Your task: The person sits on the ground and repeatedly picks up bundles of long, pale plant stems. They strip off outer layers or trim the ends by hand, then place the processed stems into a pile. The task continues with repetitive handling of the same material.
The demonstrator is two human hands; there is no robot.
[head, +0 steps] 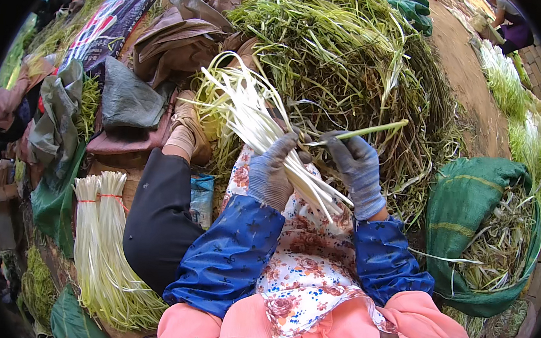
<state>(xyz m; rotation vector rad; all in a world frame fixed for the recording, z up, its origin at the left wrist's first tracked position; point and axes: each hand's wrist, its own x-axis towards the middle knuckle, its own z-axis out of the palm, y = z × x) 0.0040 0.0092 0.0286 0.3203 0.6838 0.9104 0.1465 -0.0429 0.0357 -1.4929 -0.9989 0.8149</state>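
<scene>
My left hand (274,171), in a blue-grey work glove, is closed round a loose bunch of long white stalks (251,112) with yellow-green leafy ends. The white ends point down to the right over my floral apron (313,264). Close by on the right, my gloved right hand (357,172) pinches a single stalk (375,130), pale at one end and green at the other, its pale end near the bunch. Beyond both hands rises a large heap of green and brownish stalks (338,54).
Bundles of white stalks (98,212) tied with red bands lie at left. A green woven sack (460,205) of trimmings stands at right. Grey and brown sacking (132,96) lies upper left. More bunches (505,78) and another person (512,26) are at upper right.
</scene>
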